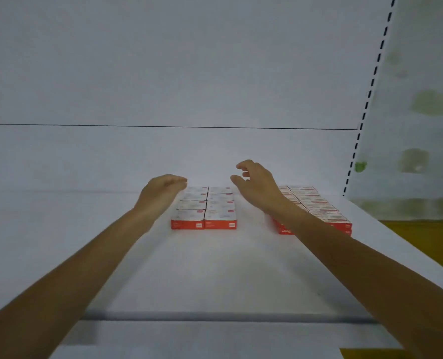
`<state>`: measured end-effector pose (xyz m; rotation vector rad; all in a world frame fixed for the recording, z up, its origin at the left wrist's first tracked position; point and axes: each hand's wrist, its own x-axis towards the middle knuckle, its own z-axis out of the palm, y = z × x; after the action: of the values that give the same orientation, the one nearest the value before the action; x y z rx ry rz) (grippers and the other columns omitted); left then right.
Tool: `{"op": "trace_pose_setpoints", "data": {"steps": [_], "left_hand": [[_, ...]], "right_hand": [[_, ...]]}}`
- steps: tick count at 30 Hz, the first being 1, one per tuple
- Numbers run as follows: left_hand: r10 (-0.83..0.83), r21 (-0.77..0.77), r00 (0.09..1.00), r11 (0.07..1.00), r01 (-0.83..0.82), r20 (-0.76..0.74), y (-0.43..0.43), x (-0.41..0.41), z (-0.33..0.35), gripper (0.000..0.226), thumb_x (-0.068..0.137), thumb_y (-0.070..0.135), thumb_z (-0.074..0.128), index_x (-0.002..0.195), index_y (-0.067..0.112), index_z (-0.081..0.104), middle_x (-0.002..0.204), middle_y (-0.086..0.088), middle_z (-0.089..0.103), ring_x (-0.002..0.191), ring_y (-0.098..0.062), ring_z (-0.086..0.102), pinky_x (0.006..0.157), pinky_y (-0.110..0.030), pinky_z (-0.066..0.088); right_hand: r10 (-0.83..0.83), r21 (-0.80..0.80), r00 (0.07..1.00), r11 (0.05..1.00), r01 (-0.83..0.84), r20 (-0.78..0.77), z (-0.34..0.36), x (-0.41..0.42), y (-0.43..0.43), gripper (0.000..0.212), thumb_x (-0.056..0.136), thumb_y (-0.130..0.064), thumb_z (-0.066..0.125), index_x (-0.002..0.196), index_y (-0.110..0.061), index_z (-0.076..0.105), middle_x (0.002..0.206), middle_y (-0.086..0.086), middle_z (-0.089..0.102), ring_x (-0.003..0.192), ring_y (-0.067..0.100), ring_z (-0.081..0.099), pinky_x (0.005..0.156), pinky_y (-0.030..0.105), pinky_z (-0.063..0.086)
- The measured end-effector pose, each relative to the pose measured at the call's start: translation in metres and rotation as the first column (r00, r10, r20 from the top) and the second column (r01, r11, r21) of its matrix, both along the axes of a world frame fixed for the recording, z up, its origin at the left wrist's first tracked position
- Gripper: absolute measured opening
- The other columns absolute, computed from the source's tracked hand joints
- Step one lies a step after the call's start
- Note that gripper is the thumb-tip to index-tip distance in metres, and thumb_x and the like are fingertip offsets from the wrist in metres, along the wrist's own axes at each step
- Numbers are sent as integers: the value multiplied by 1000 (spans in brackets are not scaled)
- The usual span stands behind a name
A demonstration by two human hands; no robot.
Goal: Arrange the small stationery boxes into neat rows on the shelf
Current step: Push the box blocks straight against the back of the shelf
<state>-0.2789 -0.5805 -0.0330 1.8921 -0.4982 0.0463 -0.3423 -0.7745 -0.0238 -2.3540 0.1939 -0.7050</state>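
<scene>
Red-and-white stationery boxes sit in two groups on the white shelf. From my remote seat, the centre block reads as two columns side by side, four boxes deep, one layer, with edges flush and red ends facing near. The right block lies well apart, near the shelf's right edge. It looks two layers high and also lined up, but the forearm covers its left part, so I can't count it.

The left hand is at the far-left corner of the centre block with fingers fairly straight and together. Its grip is slack and holds nothing. I can't tell if it touches the boxes. The right hand hovers above the shelf just right of the centre block's far end. Its fingers are loosely curled and parted, and its grip is empty.

I judge the task mostly done. Both groups are tidy and no loose boxes are visible on the shelf. What's left may be a last squaring-up of the centre block, or closing the gap between the groups, if that's wanted.

The pale back panel is behind, the slotted upright is at right, and the yellow floor is beyond the shelf edge.
</scene>
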Motion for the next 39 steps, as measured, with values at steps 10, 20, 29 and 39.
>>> {"op": "trace_pose_setpoints", "data": {"steps": [10, 20, 29, 39], "left_hand": [[-126, -108, 953, 989, 100, -276, -23, 57, -27, 44, 94, 48, 32, 126, 19, 41, 108, 12, 48, 101, -7, 48, 96, -29, 30], [-301, -211, 873, 949, 234, -383, -35, 77, -31, 35, 94, 40, 38, 93, 16, 62, 87, -5, 68, 77, -20, 65, 77, -32, 50], [-310, -297, 873, 933, 202, -378, -32, 79, -36, 42, 92, 48, 35, 92, 13, 59, 77, -2, 65, 71, -19, 64, 74, -34, 51], [-347, -322, 854, 919, 228, -387, -35, 82, -41, 37, 91, 53, 34, 85, 25, 58, 57, 6, 69, 52, -12, 67, 43, -19, 49]], "right_hand": [[-71, 215, 921, 963, 164, -382, -22, 77, 24, 25, 95, -17, 29, 93, -1, 49, 97, 13, 52, 91, 27, 49, 69, 28, 36], [-87, 264, 920, 944, 198, -382, -28, 94, 29, 31, 94, -9, 29, 63, -12, 28, 68, 2, 34, 68, 18, 35, 59, 28, 28], [-40, 359, 934, 917, 176, -354, -28, 66, 10, 44, 96, -44, 29, 109, -12, 57, 80, -9, 53, 84, 12, 50, 84, 31, 36], [-108, 306, 949, 931, 202, -298, -44, 68, 31, 52, 96, -44, 24, 124, -7, 48, 130, 9, 51, 115, 22, 48, 95, 33, 35]]}}
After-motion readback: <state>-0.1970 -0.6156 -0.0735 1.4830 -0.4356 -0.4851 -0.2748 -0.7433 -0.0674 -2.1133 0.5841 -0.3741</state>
